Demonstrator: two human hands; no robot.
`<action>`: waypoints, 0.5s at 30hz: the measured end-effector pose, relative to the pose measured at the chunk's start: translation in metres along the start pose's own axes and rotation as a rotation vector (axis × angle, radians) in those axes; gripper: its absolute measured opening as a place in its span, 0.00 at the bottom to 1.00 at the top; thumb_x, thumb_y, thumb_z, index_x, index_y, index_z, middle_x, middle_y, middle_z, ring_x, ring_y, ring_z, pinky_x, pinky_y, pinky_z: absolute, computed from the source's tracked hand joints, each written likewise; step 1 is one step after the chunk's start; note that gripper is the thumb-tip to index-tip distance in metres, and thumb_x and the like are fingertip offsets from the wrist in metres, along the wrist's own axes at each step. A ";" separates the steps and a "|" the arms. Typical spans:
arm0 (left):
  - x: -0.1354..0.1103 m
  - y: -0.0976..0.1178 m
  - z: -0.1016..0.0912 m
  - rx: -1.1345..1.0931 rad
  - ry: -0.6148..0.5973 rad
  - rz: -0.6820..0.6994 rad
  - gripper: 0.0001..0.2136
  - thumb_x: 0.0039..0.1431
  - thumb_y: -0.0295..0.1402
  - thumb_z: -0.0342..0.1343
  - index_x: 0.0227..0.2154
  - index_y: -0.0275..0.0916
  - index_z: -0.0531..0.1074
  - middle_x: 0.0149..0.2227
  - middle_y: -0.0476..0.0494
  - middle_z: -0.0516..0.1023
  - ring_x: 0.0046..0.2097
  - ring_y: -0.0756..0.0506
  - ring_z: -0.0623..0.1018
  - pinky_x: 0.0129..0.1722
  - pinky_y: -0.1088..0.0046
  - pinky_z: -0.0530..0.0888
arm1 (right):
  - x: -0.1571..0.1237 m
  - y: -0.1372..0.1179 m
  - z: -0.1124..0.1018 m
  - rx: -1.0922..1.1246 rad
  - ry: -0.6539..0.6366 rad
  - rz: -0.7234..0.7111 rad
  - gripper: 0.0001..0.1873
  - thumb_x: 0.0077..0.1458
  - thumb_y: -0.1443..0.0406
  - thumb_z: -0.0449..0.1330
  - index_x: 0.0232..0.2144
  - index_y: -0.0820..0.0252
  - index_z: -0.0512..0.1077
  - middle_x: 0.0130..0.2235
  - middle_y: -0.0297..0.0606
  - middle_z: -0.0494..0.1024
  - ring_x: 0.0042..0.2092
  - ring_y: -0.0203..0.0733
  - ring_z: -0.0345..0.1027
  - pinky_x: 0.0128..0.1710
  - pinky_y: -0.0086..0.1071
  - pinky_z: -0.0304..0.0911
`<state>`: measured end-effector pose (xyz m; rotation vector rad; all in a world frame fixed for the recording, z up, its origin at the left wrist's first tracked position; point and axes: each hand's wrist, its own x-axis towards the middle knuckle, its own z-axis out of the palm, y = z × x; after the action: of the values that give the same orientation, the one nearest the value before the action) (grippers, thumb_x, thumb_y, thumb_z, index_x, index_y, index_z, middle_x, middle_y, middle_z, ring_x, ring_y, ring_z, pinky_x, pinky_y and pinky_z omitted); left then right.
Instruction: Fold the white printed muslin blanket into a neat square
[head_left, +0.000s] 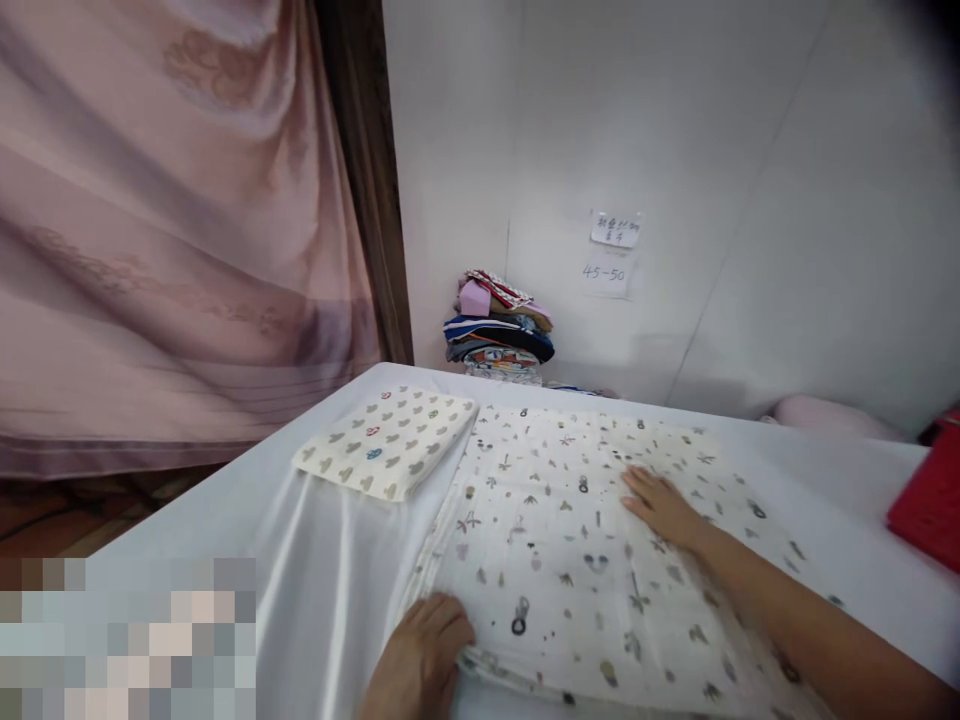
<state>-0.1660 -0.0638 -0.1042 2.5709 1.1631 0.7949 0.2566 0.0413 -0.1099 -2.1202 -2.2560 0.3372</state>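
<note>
Lying flat on the white-covered table (289,560): a broad white fabric sheet with small scattered prints (555,545), under both hands. Right hand (664,508) palm down on its right part, fingers slightly parted, likely steadying the surface. Left hand (426,645) at the near-left corner, fingers curled close together, perhaps controlling that edge; cannot tell whether they pinch it. Folded cream cloth with grey-brown motifs (394,445) just beside, left, seemingly placed clear of both hands.

Under the right fingers (641,488) the printed cloth (551,540) looks matt and faintly creased — as matt as the folded cloth (390,440) beyond the left fingers (448,622). Left of those left fingers, the table covering (300,580) is smooth with a satiny sheen; farther left hangs a glossy fabric curtain (187,220).
</note>
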 end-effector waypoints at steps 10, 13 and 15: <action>0.008 -0.001 -0.004 0.122 -0.022 0.047 0.15 0.39 0.16 0.43 0.26 0.40 0.68 0.30 0.47 0.71 0.35 0.46 0.70 0.36 0.68 0.67 | -0.199 0.173 0.018 0.236 0.345 0.639 0.34 0.51 0.47 0.43 0.53 0.57 0.65 0.58 0.42 0.62 0.60 0.50 0.52 0.58 0.45 0.50; 0.010 -0.005 -0.004 0.159 -0.018 0.078 0.15 0.40 0.17 0.44 0.28 0.40 0.69 0.31 0.47 0.72 0.36 0.45 0.71 0.37 0.68 0.68 | -0.235 0.145 0.018 0.360 0.430 0.651 0.36 0.52 0.46 0.42 0.54 0.62 0.64 0.55 0.43 0.66 0.57 0.48 0.58 0.57 0.40 0.53; 0.011 -0.005 -0.003 0.180 -0.025 0.079 0.15 0.41 0.18 0.44 0.29 0.39 0.70 0.32 0.46 0.73 0.37 0.45 0.71 0.38 0.68 0.68 | -0.248 0.121 0.016 0.365 0.428 0.596 0.34 0.53 0.48 0.43 0.53 0.63 0.65 0.54 0.43 0.67 0.56 0.48 0.59 0.56 0.38 0.54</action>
<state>-0.1649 -0.0521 -0.0994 2.7796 1.1819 0.7018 0.3906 -0.1998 -0.1155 -2.3225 -1.2105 0.2449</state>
